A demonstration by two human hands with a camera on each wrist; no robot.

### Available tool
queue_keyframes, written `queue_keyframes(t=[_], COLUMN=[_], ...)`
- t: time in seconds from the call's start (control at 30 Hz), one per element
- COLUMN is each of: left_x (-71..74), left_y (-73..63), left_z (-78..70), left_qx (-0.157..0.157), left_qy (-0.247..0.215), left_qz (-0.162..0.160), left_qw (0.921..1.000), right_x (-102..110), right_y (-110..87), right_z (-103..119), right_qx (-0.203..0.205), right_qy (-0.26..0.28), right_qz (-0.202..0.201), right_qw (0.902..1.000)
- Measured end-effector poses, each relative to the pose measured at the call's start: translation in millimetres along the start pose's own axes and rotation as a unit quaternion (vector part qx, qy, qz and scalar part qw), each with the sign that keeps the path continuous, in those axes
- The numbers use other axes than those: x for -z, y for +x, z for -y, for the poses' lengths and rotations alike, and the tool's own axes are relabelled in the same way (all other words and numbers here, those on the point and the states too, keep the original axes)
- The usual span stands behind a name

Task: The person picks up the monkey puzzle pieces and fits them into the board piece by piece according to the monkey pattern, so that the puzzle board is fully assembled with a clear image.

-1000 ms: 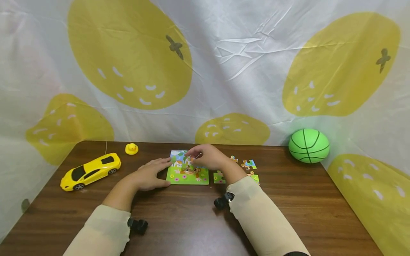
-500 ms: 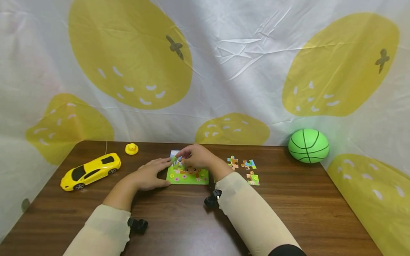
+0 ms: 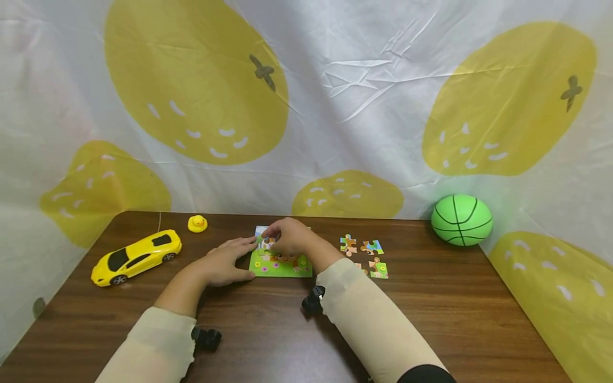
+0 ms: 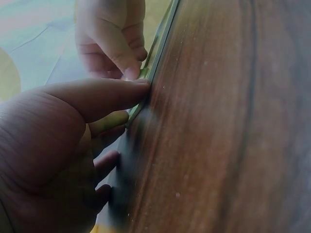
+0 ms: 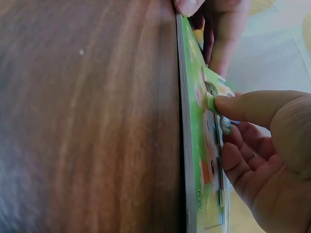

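Observation:
A puzzle board with a printed animal face and a green flowered border lies flat at the back middle of the table. My left hand rests at the board's left side, its thumb at the near corner and the other fingers stretched along the edge. Over the board's left part, my right hand pinches a jigsaw piece between thumb and fingers. In the right wrist view that piece sits tilted close over the board's picture. The right hand hides much of the board's upper part in the head view.
Several loose jigsaw pieces lie right of the board, one partly behind the right sleeve. A yellow toy car and a rubber duck stand at the left. A green ball sits at the back right corner, before a hanging cloth.
My right hand has moved left across the board with the jigsaw piece, from its middle to its left part. More loose pieces show at the right. The left hand has stayed in place.

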State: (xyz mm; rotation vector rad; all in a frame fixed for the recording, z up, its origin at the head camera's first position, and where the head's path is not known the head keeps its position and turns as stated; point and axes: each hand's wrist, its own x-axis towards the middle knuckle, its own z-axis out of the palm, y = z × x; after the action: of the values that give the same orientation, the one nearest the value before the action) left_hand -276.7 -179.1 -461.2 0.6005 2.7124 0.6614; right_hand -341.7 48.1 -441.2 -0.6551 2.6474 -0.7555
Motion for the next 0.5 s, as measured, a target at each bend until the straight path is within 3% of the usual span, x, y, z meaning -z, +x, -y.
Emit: queue_keyframes(t=[0.5], left_x=[1.2], left_y=[-2.7], left_z=[-1.9], left_qx=[0.001], left_qy=[-0.008], left_qz=[0.0], left_qw=[1.0], right_x=[-2.6], right_y=[-2.7], right_z=[2.2], right_qx=[0.002], right_qy=[0.025], right_qz=[0.024], right_qw=[0.9994])
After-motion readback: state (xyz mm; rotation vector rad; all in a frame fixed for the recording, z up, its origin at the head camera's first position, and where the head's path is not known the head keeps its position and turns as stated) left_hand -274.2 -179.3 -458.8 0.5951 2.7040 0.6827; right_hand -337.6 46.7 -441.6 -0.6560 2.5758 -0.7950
